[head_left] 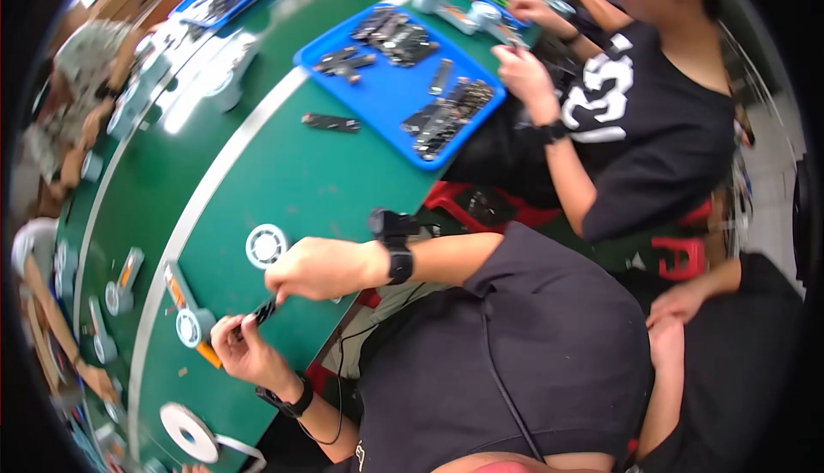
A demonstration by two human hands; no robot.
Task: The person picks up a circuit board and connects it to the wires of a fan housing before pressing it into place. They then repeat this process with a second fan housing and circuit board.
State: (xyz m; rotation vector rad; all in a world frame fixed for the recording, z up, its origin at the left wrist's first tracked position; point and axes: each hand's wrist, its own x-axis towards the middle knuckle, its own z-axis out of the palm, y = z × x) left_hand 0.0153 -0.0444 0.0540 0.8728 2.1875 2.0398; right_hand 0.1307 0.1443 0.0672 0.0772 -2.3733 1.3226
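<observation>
Strip in hand: narrow black strip, rigid-looking (264,310), held over the table, slanting between both hands; fine detail blurred.
Left hand: thumb and fingers (245,351) pinched on the strip's lower end.
Right hand: back toward the camera (319,269), fingertips gathered on the strip's upper end; exact contact partly hidden.
Handling (judgement): support both ends evenly, pinch lightly, avoid twisting; tilting the face toward the eyes should help alignment.
Beside the hands: white plastic spoked disc (267,246) near the right hand; pale-blue handled device with round slotted head (194,327) near the left.
Tape: white flat roll (189,432), loose tail toward the table edge.
Table: glossy green top (343,172) with pale dividing lines; a loose dark flat strip (331,123) lies near the tray.
Tray: blue plastic rectangle (395,87) holding piles of dark parts.
Room: black-shirted co-worker (639,142) at the upper right, red plastic stool (678,254) behind; others work across the table.
</observation>
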